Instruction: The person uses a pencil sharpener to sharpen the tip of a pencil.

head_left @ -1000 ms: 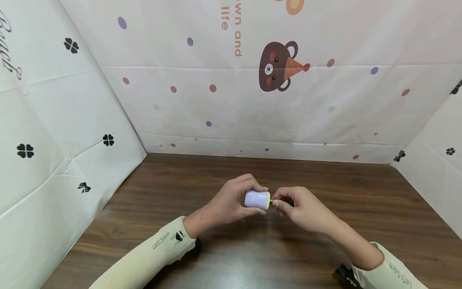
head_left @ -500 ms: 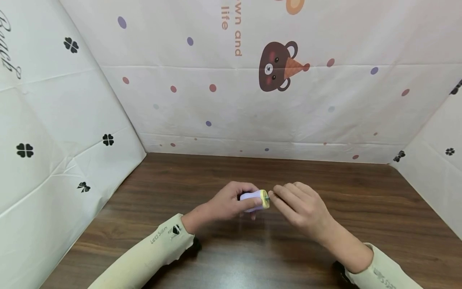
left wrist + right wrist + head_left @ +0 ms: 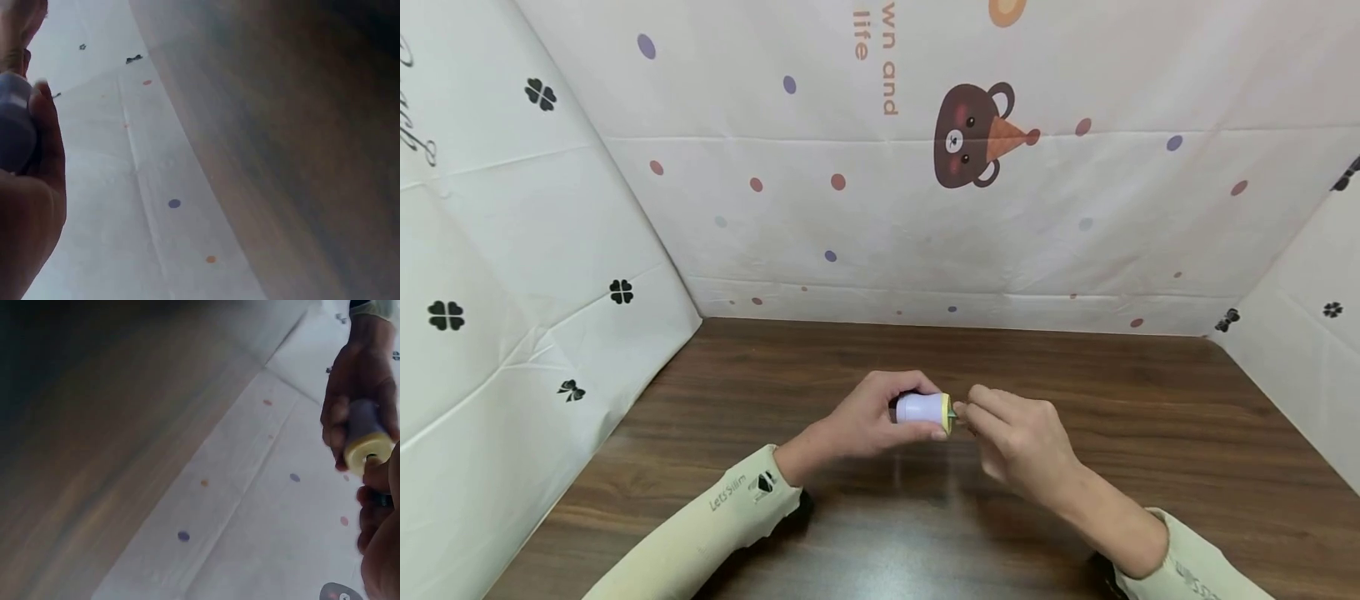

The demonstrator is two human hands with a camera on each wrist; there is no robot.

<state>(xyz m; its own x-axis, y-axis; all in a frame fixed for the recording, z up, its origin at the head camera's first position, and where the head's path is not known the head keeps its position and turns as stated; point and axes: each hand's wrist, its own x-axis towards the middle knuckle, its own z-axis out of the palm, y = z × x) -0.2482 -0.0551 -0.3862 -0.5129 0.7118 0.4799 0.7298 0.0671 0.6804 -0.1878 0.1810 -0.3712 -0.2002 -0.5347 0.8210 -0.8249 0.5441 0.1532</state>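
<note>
My left hand (image 3: 867,425) grips a small lavender cylinder (image 3: 919,407) with a yellow end, held sideways above the table with that end to the right. A thin dark-green stick (image 3: 952,413) sticks out of the middle of the yellow end. The fingertips of my right hand (image 3: 1022,442) pinch this stick close to the cylinder; most of it is hidden by the fingers. In the right wrist view the yellow end (image 3: 356,455) faces the camera, with a fingertip right at its centre hole. Only part of the lavender cylinder (image 3: 14,119) shows in the left wrist view.
Under both hands lies a dark brown wooden table (image 3: 775,358). White printed sheets stand around it: a back sheet (image 3: 730,100) with dots and a bear face, a left sheet (image 3: 497,233) with black clovers, and another (image 3: 1315,350) at the right.
The cylinder has shifted slightly left and tilted, then levelled again. My right hand has turned at the wrist about the stick, its knuckles rolling up and partly back.
</note>
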